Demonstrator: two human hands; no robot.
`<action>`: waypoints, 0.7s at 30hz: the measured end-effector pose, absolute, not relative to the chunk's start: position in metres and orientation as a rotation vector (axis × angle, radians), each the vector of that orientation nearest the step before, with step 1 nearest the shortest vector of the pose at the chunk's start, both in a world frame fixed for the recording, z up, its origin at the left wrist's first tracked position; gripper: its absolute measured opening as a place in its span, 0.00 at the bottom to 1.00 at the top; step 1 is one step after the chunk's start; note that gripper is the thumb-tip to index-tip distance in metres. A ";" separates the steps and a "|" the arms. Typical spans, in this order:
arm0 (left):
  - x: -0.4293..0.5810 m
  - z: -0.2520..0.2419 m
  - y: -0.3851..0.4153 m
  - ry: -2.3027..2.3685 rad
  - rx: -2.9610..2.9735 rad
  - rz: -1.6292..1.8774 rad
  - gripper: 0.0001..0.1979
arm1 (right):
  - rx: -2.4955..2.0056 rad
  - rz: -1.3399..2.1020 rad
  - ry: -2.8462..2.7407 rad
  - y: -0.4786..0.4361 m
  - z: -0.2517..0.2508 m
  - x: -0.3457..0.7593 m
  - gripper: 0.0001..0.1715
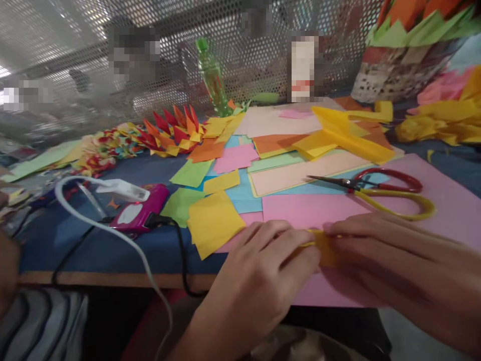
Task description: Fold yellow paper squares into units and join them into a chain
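Note:
Between my two hands is a small piece of yellow paper [327, 249], close above a large pink sheet [356, 293] at the table's front edge. My left hand [266, 265] pinches its left end with curled fingers. At the other end, my right hand [398, 250] has its fingertips closed on the same paper, and its lower fingers are partly hidden. Just beyond my right hand lies a pair of scissors [351, 184] with one red and one yellow handle loop, blades pointing left. Square yellow papers [215, 223] lie left of my left hand.
A magenta power hub [141, 213] with white and black cables sits on the left. Folded yellow strips [341, 135], coloured sheets and a red-orange paper piece [176, 131] lie farther back. A green bottle [212, 77] stands by the perforated metal screen [240, 55]. Another person's striped clothing [41, 321] shows lower left.

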State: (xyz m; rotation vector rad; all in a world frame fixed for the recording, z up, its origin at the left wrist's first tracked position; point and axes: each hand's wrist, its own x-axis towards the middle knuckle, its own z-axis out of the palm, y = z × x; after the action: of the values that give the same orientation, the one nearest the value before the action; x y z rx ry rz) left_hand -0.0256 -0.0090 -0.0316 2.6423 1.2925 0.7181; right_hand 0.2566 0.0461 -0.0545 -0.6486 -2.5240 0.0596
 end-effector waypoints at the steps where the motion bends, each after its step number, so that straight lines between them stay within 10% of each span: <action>1: -0.026 -0.033 -0.009 1.283 2.636 0.708 0.07 | -0.605 0.023 -2.556 0.046 -0.055 0.258 0.16; 21: -0.028 -0.031 -0.011 1.291 2.717 0.536 0.07 | -0.664 -0.059 -2.571 0.039 -0.062 0.264 0.21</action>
State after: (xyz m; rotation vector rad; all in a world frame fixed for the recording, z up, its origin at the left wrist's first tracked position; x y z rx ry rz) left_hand -0.0285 -0.0106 -0.0311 2.7168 1.2913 0.5357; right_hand 0.2644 0.0391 -0.0618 -0.6637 -2.5714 -0.0594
